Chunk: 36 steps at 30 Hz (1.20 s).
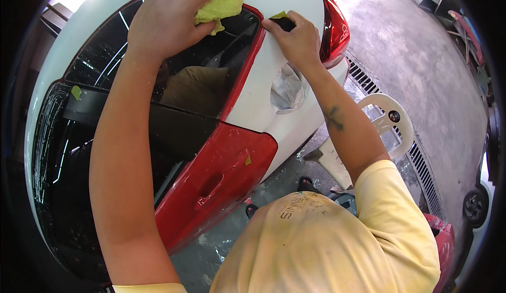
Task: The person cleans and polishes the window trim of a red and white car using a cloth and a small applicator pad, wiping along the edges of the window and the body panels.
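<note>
My left hand (158, 27) is closed around a yellow-green towelling cloth (224, 6), above the dark rear side window (200, 45) of a car. Between the bent fingers of my right hand (300, 40) is a small thin sheet, black on one face with a yellow-green edge (280, 15). It rests at the white rear body panel (250, 79), just beside the red-edged window frame; I cannot tell exactly what kind of sheet it is. A silvery covering (288, 88) lies over a rounded spot on that panel, below my right wrist.
The red rear door (226, 156) has a recessed handle and a small green scrap on it. A red tail light (336, 29) wraps the car's corner. A pale plastic chair (387, 119) stands by a floor grate (421, 172). Another car's wheel (476, 206) shows at far right.
</note>
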Each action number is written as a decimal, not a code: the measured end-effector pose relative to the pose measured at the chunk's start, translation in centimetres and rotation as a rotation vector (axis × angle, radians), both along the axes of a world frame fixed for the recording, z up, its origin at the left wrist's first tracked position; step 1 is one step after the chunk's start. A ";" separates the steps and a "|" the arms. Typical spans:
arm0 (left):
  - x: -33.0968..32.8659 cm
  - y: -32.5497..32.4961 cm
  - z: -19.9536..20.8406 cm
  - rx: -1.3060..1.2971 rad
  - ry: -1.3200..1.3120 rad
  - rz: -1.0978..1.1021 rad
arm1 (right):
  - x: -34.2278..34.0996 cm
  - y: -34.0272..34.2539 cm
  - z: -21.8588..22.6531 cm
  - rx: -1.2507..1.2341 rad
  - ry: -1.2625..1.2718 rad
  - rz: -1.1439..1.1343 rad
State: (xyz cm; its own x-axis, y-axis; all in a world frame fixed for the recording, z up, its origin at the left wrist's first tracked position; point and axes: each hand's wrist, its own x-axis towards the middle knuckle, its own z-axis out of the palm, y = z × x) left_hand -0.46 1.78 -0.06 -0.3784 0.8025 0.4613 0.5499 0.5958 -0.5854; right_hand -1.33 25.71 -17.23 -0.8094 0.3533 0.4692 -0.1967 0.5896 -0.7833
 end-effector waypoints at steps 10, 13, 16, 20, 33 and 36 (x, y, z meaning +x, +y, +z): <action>1.0 0.4 0.4 0.010 -0.026 0.021 | 2.4 -1.7 -1.8 -0.072 0.061 0.057; 1.2 0.5 0.0 0.052 -0.032 -0.008 | 4.8 -4.3 -4.3 -0.043 0.128 0.048; 0.9 0.3 0.2 0.031 -0.040 0.002 | 6.6 -5.0 -5.7 0.146 0.191 0.107; 1.0 0.7 0.4 0.026 -0.065 0.019 | 3.9 -3.3 -3.4 0.016 0.181 -0.036; 0.9 0.1 0.1 0.045 -0.065 0.004 | 6.4 -6.8 -6.2 -0.015 0.215 -0.062; 0.7 0.0 0.2 0.020 -0.030 0.020 | 6.9 -6.5 -6.4 0.086 0.242 0.013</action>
